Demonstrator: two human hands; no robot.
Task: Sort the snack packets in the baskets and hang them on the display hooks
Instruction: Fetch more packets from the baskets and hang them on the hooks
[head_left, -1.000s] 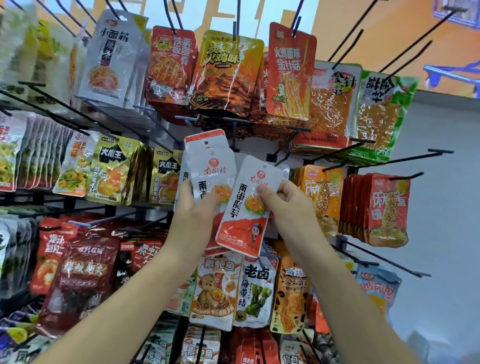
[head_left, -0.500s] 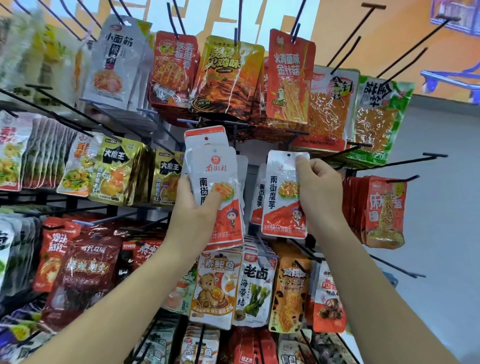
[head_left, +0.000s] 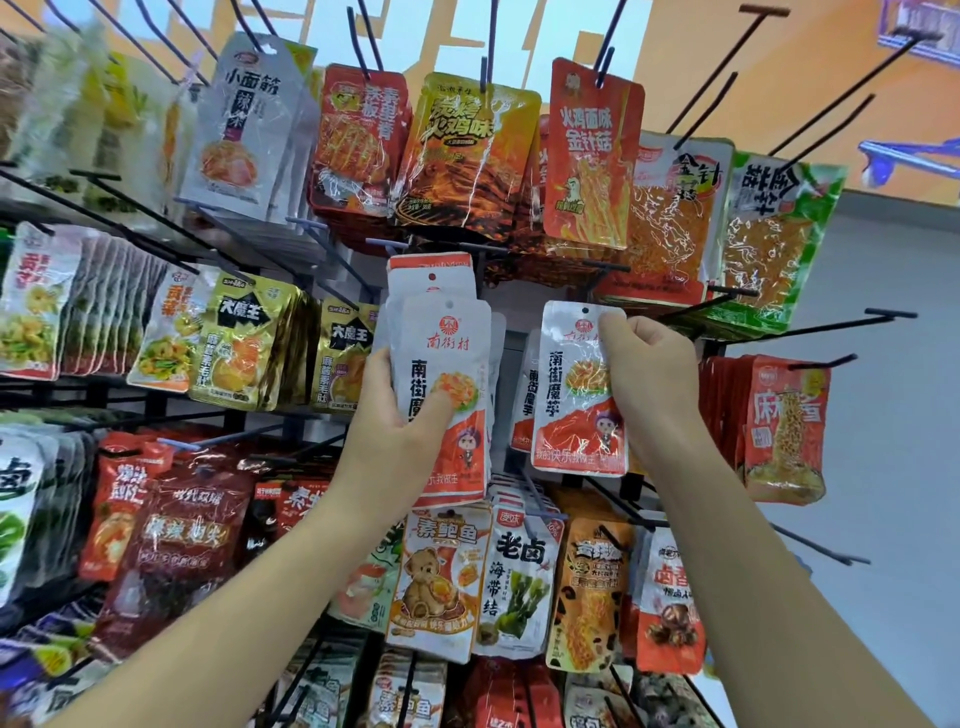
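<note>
My left hand grips a stack of white and orange snack packets upright in front of the display rack. My right hand pinches the top right corner of a single matching white and orange packet, holding it upright to the right of the stack. More packets of the same kind hang just behind it. The hole at that packet's top edge shows; the hook behind it is hidden.
Black display hooks stick out toward me all over the rack, several of them bare at the upper right. Rows of other snack packets hang above, below and to the left. A grey wall lies to the right.
My right hand has carried the single packet away from the stack, to the right and up, turning it upright in front of the hanging matching packets. My left hand has stayed almost still.
</note>
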